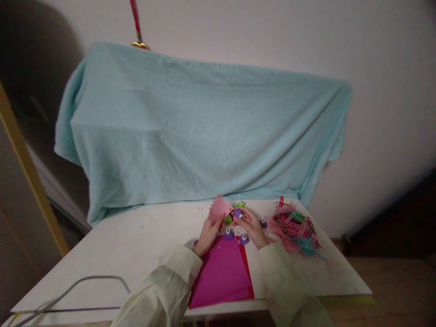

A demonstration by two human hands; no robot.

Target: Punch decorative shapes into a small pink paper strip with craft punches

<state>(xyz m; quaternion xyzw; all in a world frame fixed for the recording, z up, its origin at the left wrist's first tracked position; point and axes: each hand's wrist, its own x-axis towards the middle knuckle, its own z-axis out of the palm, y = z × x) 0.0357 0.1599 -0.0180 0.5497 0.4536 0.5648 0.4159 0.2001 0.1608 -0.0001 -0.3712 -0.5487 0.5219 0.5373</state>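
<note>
My left hand (211, 230) pinches a small pink paper sheet (218, 206) whose edges show rows of punched holes. Fingers of my right hand (252, 224) are wrapped around a purple craft punch (238, 213), close to the right edge of the sheet. I cannot tell whether the paper is inside its slot. More purple punches lie near my hands: one punch (229, 234) beside the left wrist, another punch (244, 239) between the wrists, and a third punch (263, 223) right of my right hand. Green punches (241, 204) sit behind, partly covered.
Magenta paper sheets (220, 274) lie stacked between my forearms, with red paper (251, 288) showing under their right edge. A tangled heap of punched paper strips (296, 229) lies on the right of the white table (146, 236). A grey cable (98, 277) curves at front left. A light blue cloth (204, 131) hangs behind.
</note>
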